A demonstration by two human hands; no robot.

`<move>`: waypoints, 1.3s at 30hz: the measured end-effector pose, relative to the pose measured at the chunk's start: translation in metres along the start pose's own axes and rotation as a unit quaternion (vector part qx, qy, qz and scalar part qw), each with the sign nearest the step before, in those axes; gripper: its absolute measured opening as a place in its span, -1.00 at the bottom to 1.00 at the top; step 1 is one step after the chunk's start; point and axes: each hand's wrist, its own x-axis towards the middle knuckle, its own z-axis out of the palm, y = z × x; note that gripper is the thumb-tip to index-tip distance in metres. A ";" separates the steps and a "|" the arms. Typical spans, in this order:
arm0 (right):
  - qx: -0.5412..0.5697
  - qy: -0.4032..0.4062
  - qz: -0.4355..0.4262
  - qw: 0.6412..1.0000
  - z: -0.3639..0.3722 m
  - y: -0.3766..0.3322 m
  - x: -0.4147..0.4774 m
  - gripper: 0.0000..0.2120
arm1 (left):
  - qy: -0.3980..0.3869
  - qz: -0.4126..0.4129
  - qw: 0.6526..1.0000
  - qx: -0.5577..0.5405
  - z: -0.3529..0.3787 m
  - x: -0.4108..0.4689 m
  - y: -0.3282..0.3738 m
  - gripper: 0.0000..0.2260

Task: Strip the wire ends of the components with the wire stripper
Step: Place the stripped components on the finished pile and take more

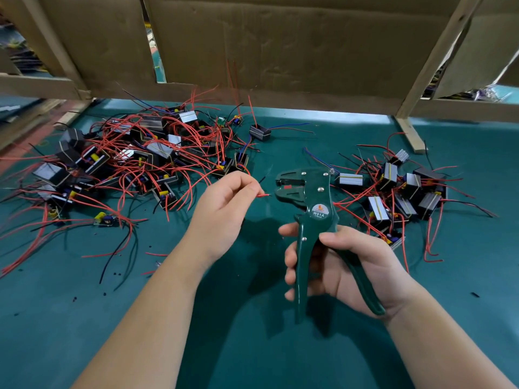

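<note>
We see teal table [252, 355]. Wooden post [410, 137] stands on it at back. Well left of post: big heap [126, 158] of red-wired components. Just in front of post: smaller heap [401, 192]. Left of post, between heaps: lone component [260, 132]. Far forward-left of post, we note black scraps [118, 274], scattered.

Head view, down onto wire stripper [318, 213]

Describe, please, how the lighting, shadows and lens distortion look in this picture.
Head view: even light, with soft shadows on the teal table mat below the left hand and right hand; the dark green metal wire stripper, label readable, and thin red wire are sharp; wide-angle distortion slants the pale wooden frame post near the edges.
</note>
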 end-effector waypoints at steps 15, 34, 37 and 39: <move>-0.028 -0.045 0.037 0.998 0.001 0.001 0.000 -0.49 | -0.036 0.098 0.977 0.189 -0.007 -0.009 0.003 -0.83; -0.054 -0.029 0.040 0.997 -0.002 0.003 0.001 -0.60 | -0.021 0.129 0.966 0.222 -0.012 -0.009 0.008 -0.85; -0.058 -0.036 0.042 0.997 -0.004 0.004 0.000 -0.58 | -0.025 0.127 0.969 0.210 -0.014 -0.008 0.008 -0.84; -0.064 -0.038 0.042 0.996 -0.005 0.004 0.000 -0.58 | -0.029 0.123 0.971 0.201 -0.016 -0.008 0.008 -0.84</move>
